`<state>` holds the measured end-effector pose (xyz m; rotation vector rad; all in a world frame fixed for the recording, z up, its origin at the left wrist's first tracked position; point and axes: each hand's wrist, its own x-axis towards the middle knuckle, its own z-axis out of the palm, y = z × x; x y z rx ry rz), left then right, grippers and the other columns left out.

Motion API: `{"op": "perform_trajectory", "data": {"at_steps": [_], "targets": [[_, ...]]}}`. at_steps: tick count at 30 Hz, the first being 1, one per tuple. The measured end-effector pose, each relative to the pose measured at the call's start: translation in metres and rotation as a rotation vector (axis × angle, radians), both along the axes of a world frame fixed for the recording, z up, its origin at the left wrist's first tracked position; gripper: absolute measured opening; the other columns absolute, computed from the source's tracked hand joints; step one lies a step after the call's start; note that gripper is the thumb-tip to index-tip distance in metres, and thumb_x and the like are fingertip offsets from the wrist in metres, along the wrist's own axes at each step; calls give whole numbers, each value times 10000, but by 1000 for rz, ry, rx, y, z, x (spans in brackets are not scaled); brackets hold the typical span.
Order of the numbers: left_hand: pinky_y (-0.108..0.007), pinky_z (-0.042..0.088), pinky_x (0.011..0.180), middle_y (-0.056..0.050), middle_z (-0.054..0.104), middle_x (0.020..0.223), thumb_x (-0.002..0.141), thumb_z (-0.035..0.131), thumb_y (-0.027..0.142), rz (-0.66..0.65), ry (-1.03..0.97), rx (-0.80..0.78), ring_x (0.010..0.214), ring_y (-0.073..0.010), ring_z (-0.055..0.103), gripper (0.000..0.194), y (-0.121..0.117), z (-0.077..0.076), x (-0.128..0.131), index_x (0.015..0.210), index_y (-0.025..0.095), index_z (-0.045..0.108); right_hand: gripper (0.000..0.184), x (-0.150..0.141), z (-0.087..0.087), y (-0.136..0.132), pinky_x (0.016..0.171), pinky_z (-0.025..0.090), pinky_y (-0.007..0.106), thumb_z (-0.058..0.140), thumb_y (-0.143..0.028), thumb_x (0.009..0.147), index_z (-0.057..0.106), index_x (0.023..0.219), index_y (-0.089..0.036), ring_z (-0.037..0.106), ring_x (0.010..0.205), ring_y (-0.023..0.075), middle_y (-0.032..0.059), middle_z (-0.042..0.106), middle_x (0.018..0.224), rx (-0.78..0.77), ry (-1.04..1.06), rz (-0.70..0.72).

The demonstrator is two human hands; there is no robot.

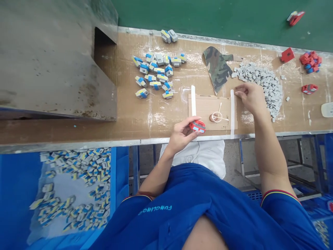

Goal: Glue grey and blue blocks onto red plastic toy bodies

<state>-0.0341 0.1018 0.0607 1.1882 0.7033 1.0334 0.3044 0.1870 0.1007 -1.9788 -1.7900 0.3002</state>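
My left hand point(181, 136) is closed around a small red toy vehicle body point(197, 125) with a grey stripe and pale windows, above the front edge of the bench. My right hand point(251, 98) hovers at the left side of a pile of small grey plastic pieces point(270, 81). Its thumb and fingertips are pinched together, and whatever they hold is too small to make out. Between the hands lies a cardboard pad point(208, 100) taped down at both sides. On it stands a small round cup point(213, 118) with cotton swabs point(220, 107) across it.
Several grey, blue and yellow toy bodies point(156, 71) lie left of centre. A camouflage cloth point(217, 67) is behind the pad. Red toy parts point(310, 61) sit at the far right. A metal housing point(57, 62) blocks the left; a blue bin point(119, 170) with more bodies stands below.
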Motion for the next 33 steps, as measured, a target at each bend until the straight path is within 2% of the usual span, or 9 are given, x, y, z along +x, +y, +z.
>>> {"op": "perform_trajectory", "data": {"at_steps": [5,9,12,14,17,20,24,33], "targets": [[-276,636,939,-106,807,1125,856,856,396,-19,19,-12,1010,-184,790,495,0,-1,0,1281,181,722,51,5,-5,-37,895,561,505,694,-214,839,736,815,-230,672,832,281,64,713,832,78,-57,-88],[-288,651,933,-95,815,1131,829,883,368,-76,-26,-30,998,-182,800,500,2,1,-2,1285,216,746,54,-9,12,-74,839,575,470,726,-249,861,716,810,-236,680,767,255,47,727,811,86,9,-129],[-307,662,928,-107,816,1158,839,875,362,-159,-58,-53,1018,-197,805,516,3,2,-4,1317,223,739,60,-49,29,-113,690,583,387,740,-294,887,746,861,-240,687,707,212,26,752,806,118,225,-87],[-302,662,930,-115,814,1168,833,881,349,-193,-55,-67,1032,-202,805,555,4,3,-5,1347,216,718,51,-86,36,-139,698,600,356,756,-305,904,755,892,-256,708,747,190,9,767,846,141,413,-29],[-297,656,942,-123,809,1177,792,917,351,-219,-47,-108,1052,-209,801,581,4,4,-6,1318,203,720,34,-136,35,-163,719,610,324,752,-294,934,770,922,-268,733,850,182,13,775,901,165,604,26],[-306,651,959,-112,811,1155,762,939,354,-238,-48,-139,1050,-211,798,523,4,6,-7,1224,193,755,41,-162,25,-166,720,625,307,755,-287,944,771,978,-270,749,816,164,6,797,922,150,700,12],[-343,646,992,-100,805,1172,747,946,360,-253,-42,-158,1077,-225,792,545,4,7,-8,1236,201,765,56,-169,15,-156,739,642,326,759,-312,942,758,968,-262,760,808,171,12,809,938,192,650,10],[-359,630,1011,-101,795,1176,751,943,388,-245,-48,-166,1111,-234,778,564,4,7,-6,1246,200,752,62,-172,22,-150,702,607,336,710,-299,975,735,921,-284,726,828,189,7,772,882,254,451,60]]}}
